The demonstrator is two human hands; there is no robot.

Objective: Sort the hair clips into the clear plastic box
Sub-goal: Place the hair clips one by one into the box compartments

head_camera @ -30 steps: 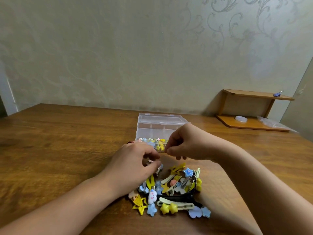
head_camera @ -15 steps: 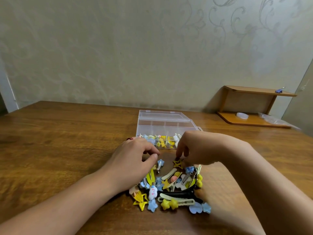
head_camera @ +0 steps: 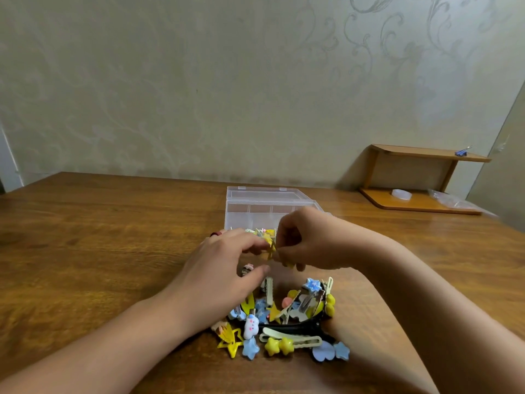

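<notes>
Glossy wooden table (head_camera: 113, 237); both hands' curled fingers (head_camera: 284, 237) around yellow star clip (head_camera: 271, 248).

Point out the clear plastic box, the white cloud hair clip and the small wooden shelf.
clear plastic box (head_camera: 264, 194): head view, on its open lid.
white cloud hair clip (head_camera: 251, 327): head view, on the cloud's face.
small wooden shelf (head_camera: 426, 156): head view, on its top board.

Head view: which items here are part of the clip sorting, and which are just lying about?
Part of the job:
clear plastic box
pile of hair clips
yellow clip pinched between left hand and right hand

Lying about:
wooden shelf
small white disc
plastic bag
blue clip on shelf top
</notes>
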